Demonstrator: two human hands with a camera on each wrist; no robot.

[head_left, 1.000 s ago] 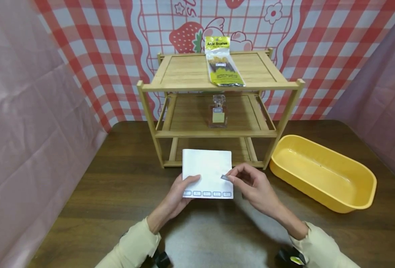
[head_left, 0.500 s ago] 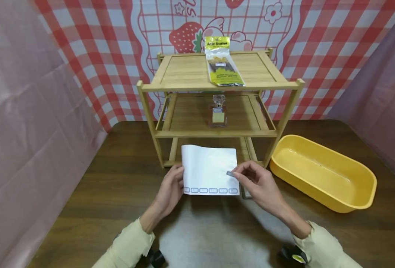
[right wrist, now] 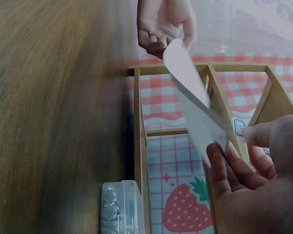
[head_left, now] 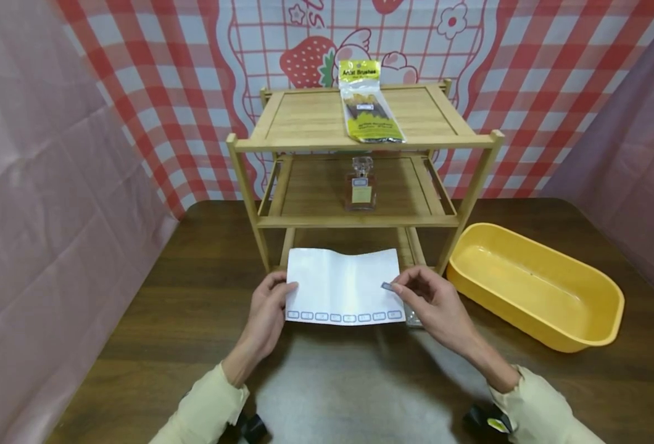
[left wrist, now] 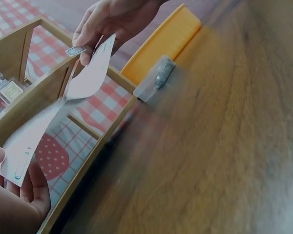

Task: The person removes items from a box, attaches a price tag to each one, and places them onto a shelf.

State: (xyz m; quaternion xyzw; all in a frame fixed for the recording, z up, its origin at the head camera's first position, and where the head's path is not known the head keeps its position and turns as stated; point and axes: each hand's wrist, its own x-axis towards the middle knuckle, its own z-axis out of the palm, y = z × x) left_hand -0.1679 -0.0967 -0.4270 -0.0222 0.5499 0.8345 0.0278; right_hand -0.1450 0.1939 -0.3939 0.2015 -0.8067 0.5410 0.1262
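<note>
In the head view, a white label sheet (head_left: 343, 287) is spread between both hands, bowed in the middle. A row of small blue-framed labels (head_left: 350, 319) runs along its near edge. The left hand (head_left: 264, 314) grips the sheet's left edge, thumb on top and fingers beneath. At the right edge, the right hand (head_left: 438, 308) pinches one loose small label (head_left: 387, 286) between thumb and forefinger. In the right wrist view, its other fingers (right wrist: 229, 170) hold the sheet's edge. Partly hidden behind the right hand is a clear plastic box (left wrist: 155, 78) with grey contents.
Behind the hands stands a three-level wooden shelf (head_left: 305, 123). A labelled packet of artist brushes (head_left: 368, 111) lies on its top, and a labelled perfume bottle (head_left: 361, 188) stands on the middle level. To the right is a yellow basin (head_left: 532, 287) on the brown table (head_left: 155, 345).
The sheet, folded in half a second ago, has been opened out to full width. The left hand has moved left to its left edge; the right hand has shifted slightly right with the label.
</note>
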